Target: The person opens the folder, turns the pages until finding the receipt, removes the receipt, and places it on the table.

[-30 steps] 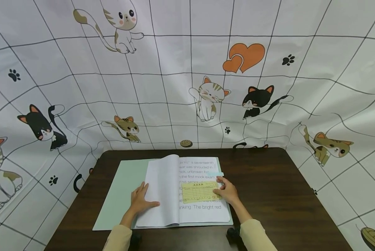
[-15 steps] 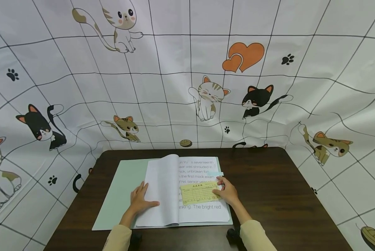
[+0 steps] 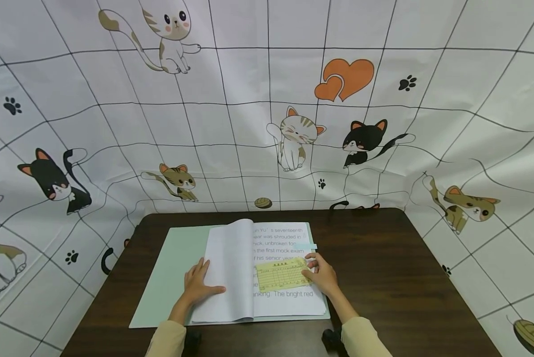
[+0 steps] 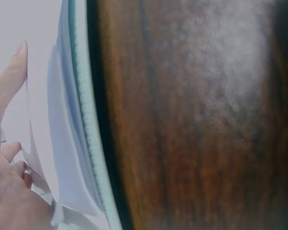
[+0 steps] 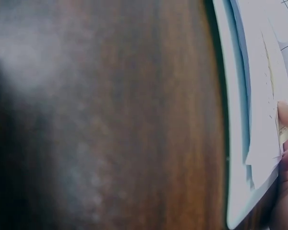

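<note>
An open booklet (image 3: 289, 306) with large printed English text lies in the head view, its blank left page (image 3: 229, 258) curving up toward the fold. My left hand (image 3: 197, 286) rests on that page's left edge, fingers and thumb spread. At the right page, my right hand (image 3: 324, 275) pinches the right end of a yellow gridded paper slip (image 3: 279, 276) between thumb and finger. The slip lies slightly tilted over the text. A light blue sticky tab (image 3: 306, 246) juts past the page's right edge, just above the right hand. In the right wrist view the slip shows only edge-on.
The booklet's pale green cover (image 3: 170, 277) spreads out to the left beneath the pages. Everything lies on a dark brown wooden table (image 3: 383, 277). Behind it hangs a white gridded cloth (image 3: 240, 124) printed with cats.
Held in my right hand, the yellow slip has shifted slightly left and tilted, its left end now a little lower. My left hand stays on the blank page.
</note>
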{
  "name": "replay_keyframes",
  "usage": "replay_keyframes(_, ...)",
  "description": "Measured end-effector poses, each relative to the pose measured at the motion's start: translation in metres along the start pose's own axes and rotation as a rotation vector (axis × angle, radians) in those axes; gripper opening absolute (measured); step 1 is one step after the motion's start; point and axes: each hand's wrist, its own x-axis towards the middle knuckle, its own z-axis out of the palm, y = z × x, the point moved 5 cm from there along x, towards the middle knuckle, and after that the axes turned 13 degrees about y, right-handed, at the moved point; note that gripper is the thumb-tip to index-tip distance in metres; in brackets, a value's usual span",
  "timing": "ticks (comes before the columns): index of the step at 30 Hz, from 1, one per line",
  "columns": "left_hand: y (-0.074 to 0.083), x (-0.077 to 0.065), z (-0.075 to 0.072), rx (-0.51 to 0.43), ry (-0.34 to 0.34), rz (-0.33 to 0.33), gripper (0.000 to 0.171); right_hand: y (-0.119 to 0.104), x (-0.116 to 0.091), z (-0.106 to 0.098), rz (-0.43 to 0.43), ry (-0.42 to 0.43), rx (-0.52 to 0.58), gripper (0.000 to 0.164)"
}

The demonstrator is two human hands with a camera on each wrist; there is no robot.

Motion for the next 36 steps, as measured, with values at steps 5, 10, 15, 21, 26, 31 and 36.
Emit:
replay_keyframes(5,0.001,-0.001,-0.001,-0.017,-0.004,-0.01,0.115,0.001,-0.001,0.0,0.007,0.01,0.021,0.033)
replay_keyframes(10,0.003,-0.002,-0.003,-0.028,-0.002,-0.014,0.114,0.001,-0.001,0.0,0.016,0.012,0.031,0.03)
replay_keyframes(15,0.002,-0.002,-0.004,-0.028,0.0,-0.017,0.114,-0.002,-0.004,0.0,-0.017,0.021,0.044,0.019)
replay_keyframes(21,0.001,-0.002,-0.002,-0.016,0.005,-0.001,0.107,-0.001,-0.004,-0.003,-0.048,0.054,0.136,0.009)
replay_keyframes(26,-0.001,-0.002,0.0,-0.003,0.012,0.006,0.102,0.0,0.0,-0.004,-0.051,0.078,0.226,0.012)
replay_keyframes(31,0.0,-0.002,-0.001,-0.005,0.023,0.005,0.102,0.002,0.004,-0.006,0.007,0.068,0.312,0.016)
replay_keyframes(36,-0.001,-0.001,-0.001,-0.024,0.045,0.013,0.101,0.004,0.008,-0.013,0.054,0.088,0.338,0.019)
